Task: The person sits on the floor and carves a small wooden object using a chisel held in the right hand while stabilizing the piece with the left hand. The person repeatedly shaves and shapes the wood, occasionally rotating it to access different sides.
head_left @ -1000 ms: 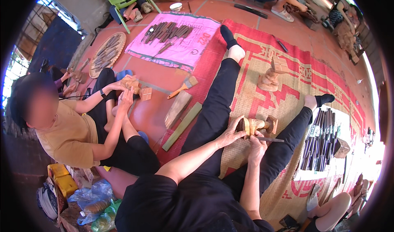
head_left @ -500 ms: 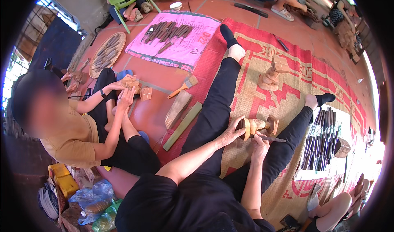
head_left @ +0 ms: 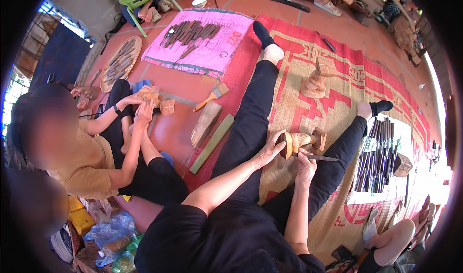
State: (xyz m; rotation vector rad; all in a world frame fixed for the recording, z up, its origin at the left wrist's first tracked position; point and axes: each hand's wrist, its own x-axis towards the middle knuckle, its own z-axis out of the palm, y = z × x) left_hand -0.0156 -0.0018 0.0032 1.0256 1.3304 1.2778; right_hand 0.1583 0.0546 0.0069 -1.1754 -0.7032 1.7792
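Between my outstretched legs is a carved wooden figure lying on its side, with a round base at its left end and a flat block at its right. My left hand is closed around the round base. Just below the figure, my right hand grips a carving chisel, whose dark shaft points right; its tip by the wood is hidden by my fingers. A second carved figure stands upright on the patterned mat beyond my hands.
Many dark chisels lie on a white sheet at right, and more tools on a pink cloth. A co-worker at left holds another carving. Wooden strips and a brush lie beside my left leg.
The figure has turned slightly in my left hand, and my right hand with the chisel has shifted a little. A dark blurred shape has come in at the lower left.
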